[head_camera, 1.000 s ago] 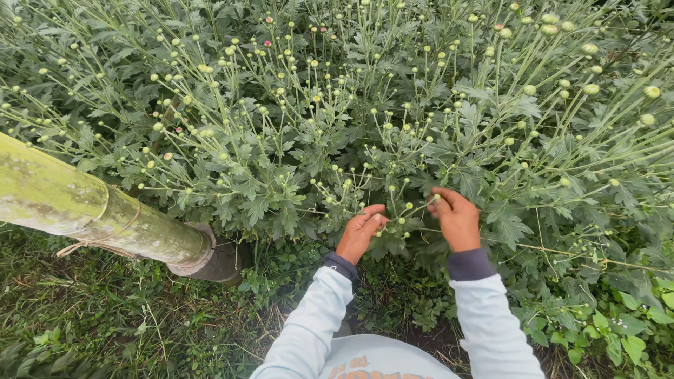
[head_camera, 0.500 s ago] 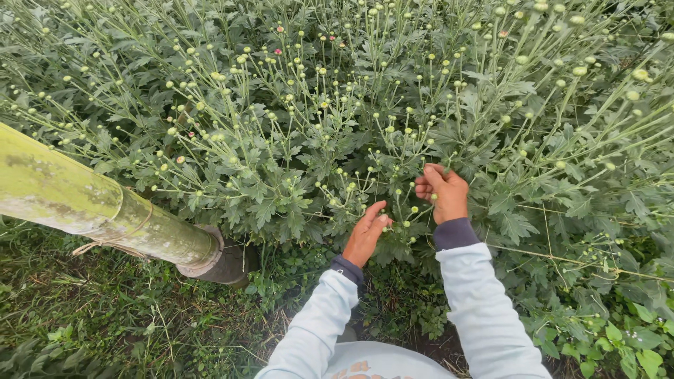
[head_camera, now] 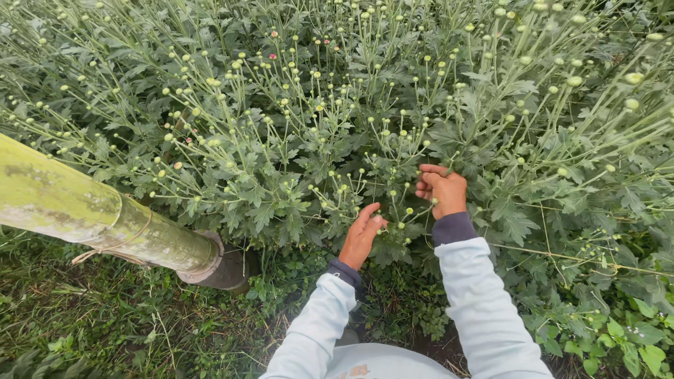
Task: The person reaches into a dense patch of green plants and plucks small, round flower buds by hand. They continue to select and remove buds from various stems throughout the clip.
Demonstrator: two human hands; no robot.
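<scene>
Left hand: the left hand [head_camera: 361, 235] reaches into the flower plants [head_camera: 337, 126] with fingers stretched and loosely open, the fingertips [head_camera: 379, 221] resting against thin stems that carry small green buds [head_camera: 407, 210]; whether any stem is pinched between them cannot be told.
Right hand: the right hand [head_camera: 442, 191] sits a little higher and just beside the left, fingers curled inward into a loose fist around something among the stems; what it grips is hidden by the fingers.
Sleeves: both arms wear pale blue sleeves [head_camera: 484, 309] with dark cuffs [head_camera: 453, 228] at the wrists.
Flower plants: a dense bed of tall green stems with lobed leaves and many round, closed buds fills the upper and right parts of the view; a few buds near the top centre show a touch of pink [head_camera: 272, 56].
Stems being handled: in the lower middle of the bed, at its near edge, between and just above the two hands.
Pole: a thick, pale green pole [head_camera: 105, 214] lies slanting from the left edge down toward the plants, with a cord [head_camera: 105, 249] tied around it.
Ground: grass and small weeds [head_camera: 105, 323] cover the lower left corner, below the pole.
</scene>
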